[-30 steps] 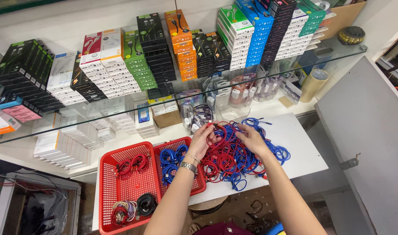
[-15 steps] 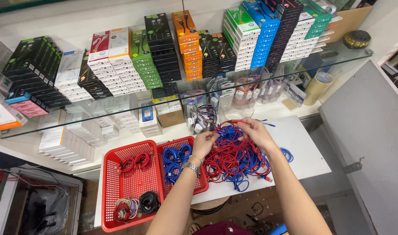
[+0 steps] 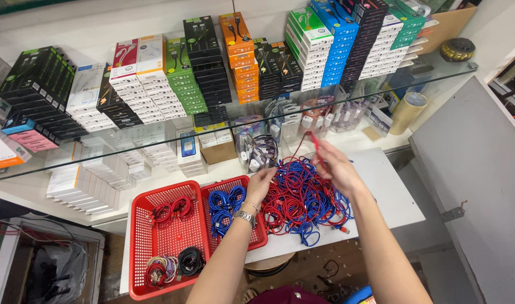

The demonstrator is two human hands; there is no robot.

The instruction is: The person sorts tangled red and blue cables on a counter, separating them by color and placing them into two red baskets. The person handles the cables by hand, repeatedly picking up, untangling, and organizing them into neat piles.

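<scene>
A tangled heap of red and blue cables [image 3: 302, 197] lies on the white table [image 3: 390, 194]. My right hand [image 3: 333, 166] is raised above the heap and pinches a red cable [image 3: 312, 145], pulling its end upward. My left hand [image 3: 262, 183], with a metal watch at the wrist, rests on the left edge of the heap and holds down the strands there. To its left stand two red baskets: the smaller one [image 3: 258, 239] holds coiled blue cables [image 3: 224, 205], the larger one [image 3: 167, 247] holds coiled red cables [image 3: 172, 211] and dark and mixed coils at its near end.
A glass shelf [image 3: 460, 70] above the table carries stacks of coloured boxes. More white boxes and small packets sit beneath it. A roll of tape [image 3: 409, 110] stands at the right. A grey panel [image 3: 477, 174] borders the table's right side.
My right hand has lifted off the heap and drawn a red cable end upward. My left hand has shifted slightly left onto the heap's edge.
</scene>
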